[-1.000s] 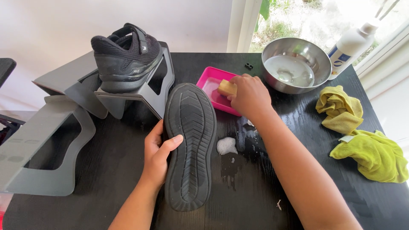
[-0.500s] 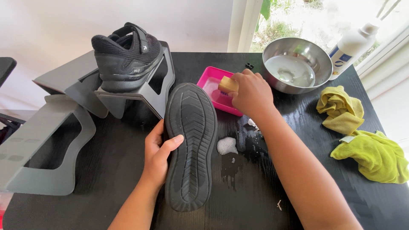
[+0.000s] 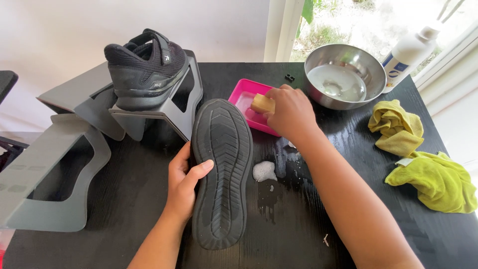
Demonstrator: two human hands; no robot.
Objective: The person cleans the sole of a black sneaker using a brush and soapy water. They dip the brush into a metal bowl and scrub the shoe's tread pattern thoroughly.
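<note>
Head view: left hand (image 3: 183,180) grips black shoe (image 3: 221,172) by edge, sole turned up for access, on dark surface (image 3: 124,199). Right hand (image 3: 291,113) closed on sponge (image 3: 262,103), pressed into pink tray (image 3: 244,94), steel bowl (image 3: 368,65) just beside. Foam blob (image 3: 264,171) beside shoe.

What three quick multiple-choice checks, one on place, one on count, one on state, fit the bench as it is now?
1. Where is the tan sponge block?
A. in the steel bowl
B. over the pink plastic tray, in the right hand
C. on the grey stand

2. How many yellow cloths lie at the right of the black table?
A. one
B. two
C. four

3. How is the black shoe in the left hand turned?
A. sole up
B. sole down
C. on its side, laces showing

Answers: 1 B, the fingers grip it above the tray. 2 B, one cloth sits above the other. 3 A, the tread faces the camera.
</note>
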